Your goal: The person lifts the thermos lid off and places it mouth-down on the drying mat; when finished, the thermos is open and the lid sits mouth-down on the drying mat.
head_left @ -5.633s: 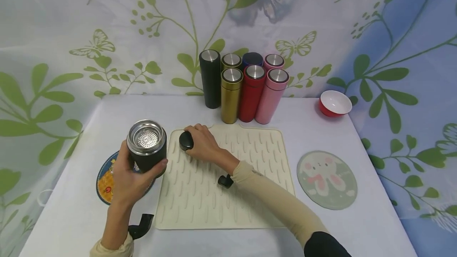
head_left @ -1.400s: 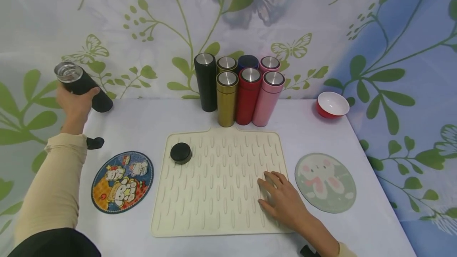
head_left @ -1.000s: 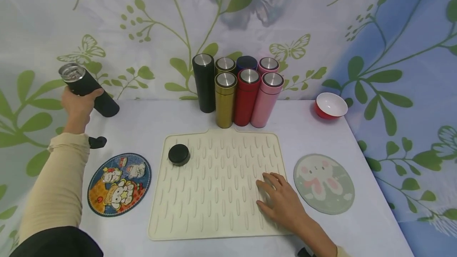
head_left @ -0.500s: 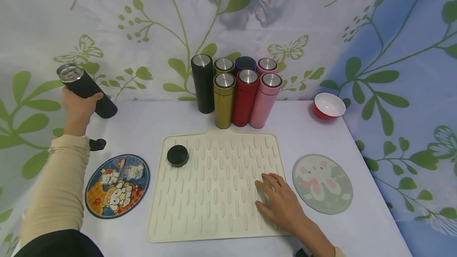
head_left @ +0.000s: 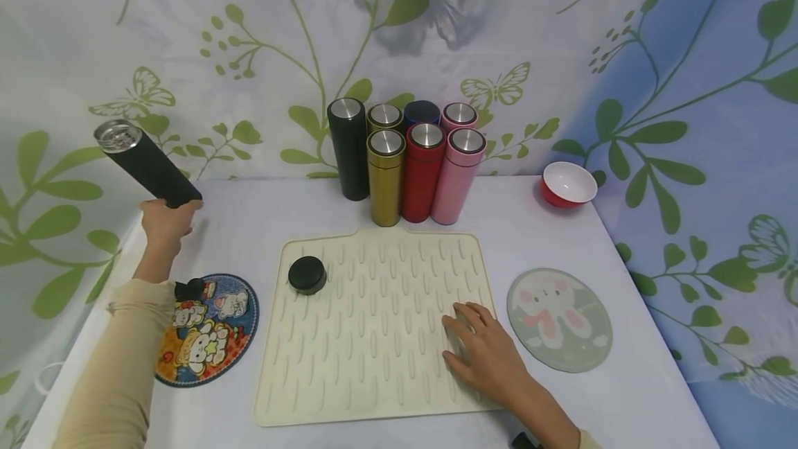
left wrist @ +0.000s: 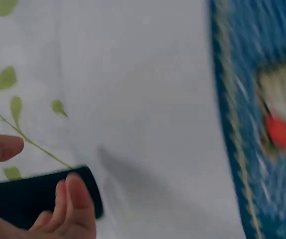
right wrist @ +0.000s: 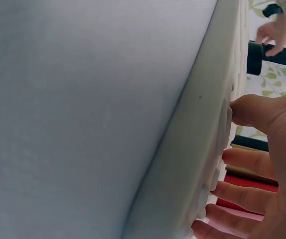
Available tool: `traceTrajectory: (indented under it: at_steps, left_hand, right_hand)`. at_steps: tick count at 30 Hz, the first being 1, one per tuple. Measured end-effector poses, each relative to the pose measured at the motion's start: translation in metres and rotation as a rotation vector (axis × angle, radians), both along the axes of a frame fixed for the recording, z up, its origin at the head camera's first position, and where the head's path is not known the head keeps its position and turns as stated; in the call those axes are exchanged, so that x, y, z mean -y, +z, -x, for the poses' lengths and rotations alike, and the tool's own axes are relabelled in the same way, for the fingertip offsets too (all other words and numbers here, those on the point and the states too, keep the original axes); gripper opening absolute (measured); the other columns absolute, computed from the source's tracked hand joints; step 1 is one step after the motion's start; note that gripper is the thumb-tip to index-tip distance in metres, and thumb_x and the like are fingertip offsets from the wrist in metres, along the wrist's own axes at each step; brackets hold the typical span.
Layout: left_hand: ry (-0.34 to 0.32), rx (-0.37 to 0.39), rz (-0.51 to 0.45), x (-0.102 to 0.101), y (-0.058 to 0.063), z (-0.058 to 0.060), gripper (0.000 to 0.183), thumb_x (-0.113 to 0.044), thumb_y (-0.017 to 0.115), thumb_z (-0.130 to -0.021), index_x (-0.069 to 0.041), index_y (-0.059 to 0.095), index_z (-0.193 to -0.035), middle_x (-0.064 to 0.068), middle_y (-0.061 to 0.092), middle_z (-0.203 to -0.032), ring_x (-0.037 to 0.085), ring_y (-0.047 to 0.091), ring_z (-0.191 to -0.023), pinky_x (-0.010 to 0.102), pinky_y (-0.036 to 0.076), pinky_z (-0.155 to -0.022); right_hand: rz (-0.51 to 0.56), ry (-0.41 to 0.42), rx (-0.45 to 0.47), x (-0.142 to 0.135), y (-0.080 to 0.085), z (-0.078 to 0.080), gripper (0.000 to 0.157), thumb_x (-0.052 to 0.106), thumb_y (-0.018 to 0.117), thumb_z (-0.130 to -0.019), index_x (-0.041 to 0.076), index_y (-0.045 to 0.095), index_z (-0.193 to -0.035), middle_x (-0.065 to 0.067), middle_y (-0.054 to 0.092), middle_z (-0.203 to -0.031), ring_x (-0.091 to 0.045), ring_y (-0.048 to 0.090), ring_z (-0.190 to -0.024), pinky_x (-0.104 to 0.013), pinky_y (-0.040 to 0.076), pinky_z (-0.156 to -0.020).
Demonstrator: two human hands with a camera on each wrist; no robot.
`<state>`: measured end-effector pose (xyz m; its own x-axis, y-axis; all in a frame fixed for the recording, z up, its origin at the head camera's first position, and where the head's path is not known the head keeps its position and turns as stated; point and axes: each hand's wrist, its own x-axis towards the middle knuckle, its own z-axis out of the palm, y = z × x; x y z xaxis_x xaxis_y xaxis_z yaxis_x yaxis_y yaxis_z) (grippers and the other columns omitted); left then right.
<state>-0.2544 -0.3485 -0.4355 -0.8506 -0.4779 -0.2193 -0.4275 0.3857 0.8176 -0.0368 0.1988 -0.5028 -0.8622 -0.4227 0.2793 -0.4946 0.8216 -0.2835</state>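
Note:
A black thermos [head_left: 149, 166] without its lid is at the far left by the wall, its steel mouth uppermost. My left hand [head_left: 165, 227] is just in front of its base. In the left wrist view the fingers [left wrist: 78, 199] are spread apart, not wrapped around the thermos [left wrist: 23, 196], most of which is cut off. A round black lid [head_left: 307, 275] lies on the upper left of the cream mat [head_left: 374, 380]. My right hand [head_left: 489, 355] rests on the mat's lower right side, fingers relaxed and holding nothing.
Several capped thermoses, black [head_left: 348, 151], gold [head_left: 386, 182], red [head_left: 422, 179] and pink [head_left: 457, 182] among them, stand behind the mat. A red bowl [head_left: 569, 184] is at the back right. Round coasters lie left [head_left: 215, 338] and right [head_left: 560, 321] of the mat.
My left hand held the thermos and carried it from above the left coaster to the far left; now it has let go and drawn back. My right hand left the lid and moved right.

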Motion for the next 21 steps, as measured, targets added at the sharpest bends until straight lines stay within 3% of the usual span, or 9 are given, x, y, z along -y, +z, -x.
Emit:
traceTrajectory:
  at_steps: [3,7,11,14,18,21]
  left_hand:
    - [-0.140,-0.017,-0.134,-0.017,0.008,0.003,0.089,-0.036,0.061,-0.097,0.005,0.009,-0.156,0.028,0.019,-0.159,0.005,0.062,-0.096,0.023,0.055,-0.081]
    - [-0.294,-0.060,-0.168,-0.046,0.020,0.013,0.081,-0.034,0.061,-0.099,0.006,0.019,-0.155,0.028,0.039,-0.148,0.007,0.064,-0.098,0.024,0.054,-0.084]
    - [-0.361,-0.093,-0.187,-0.078,0.026,0.022,0.077,-0.033,0.065,-0.097,0.003,0.025,-0.153,0.023,0.049,-0.139,0.025,0.058,-0.120,0.032,0.053,-0.092]
    - [-0.403,-0.124,-0.215,-0.098,0.028,0.027,0.074,-0.029,0.066,-0.097,0.002,0.027,-0.152,0.023,0.051,-0.140,0.033,0.053,-0.126,0.038,0.050,-0.097]
    - [-0.442,-0.170,-0.231,-0.122,0.031,0.030,0.069,-0.024,0.068,-0.097,0.001,0.031,-0.150,0.022,0.054,-0.137,0.033,0.056,-0.124,0.039,0.051,-0.096]
    - [-0.483,-0.209,-0.219,-0.139,0.033,0.034,0.067,-0.022,0.070,-0.095,0.000,0.035,-0.148,0.021,0.056,-0.133,0.031,0.059,-0.120,0.032,0.054,-0.089]
  right_hand:
    - [-0.004,-0.004,-0.008,0.001,0.000,0.000,0.049,0.031,0.084,-0.076,0.012,0.071,-0.118,-0.017,0.060,-0.131,-0.037,0.053,-0.122,-0.051,0.046,-0.098]
    - [0.000,-0.005,-0.008,0.002,-0.002,0.000,0.049,0.030,0.084,-0.076,0.011,0.070,-0.119,-0.017,0.060,-0.131,-0.038,0.052,-0.123,-0.051,0.046,-0.098]
    - [-0.006,-0.016,-0.023,0.005,-0.003,-0.001,0.047,0.029,0.083,-0.076,0.011,0.070,-0.118,-0.018,0.060,-0.130,-0.038,0.053,-0.121,-0.052,0.049,-0.093]
    - [-0.005,-0.027,-0.037,0.006,-0.002,-0.001,0.047,0.028,0.082,-0.075,0.010,0.070,-0.117,-0.019,0.061,-0.129,-0.039,0.053,-0.120,-0.053,0.050,-0.090]
    - [-0.001,-0.032,-0.041,0.007,-0.002,-0.002,0.047,0.027,0.082,-0.075,0.010,0.070,-0.117,-0.018,0.060,-0.129,-0.039,0.053,-0.120,-0.053,0.049,-0.092]
    - [0.004,-0.038,-0.045,0.007,-0.002,-0.002,0.046,0.027,0.082,-0.075,0.010,0.070,-0.116,-0.018,0.060,-0.129,-0.039,0.053,-0.120,-0.053,0.049,-0.092]
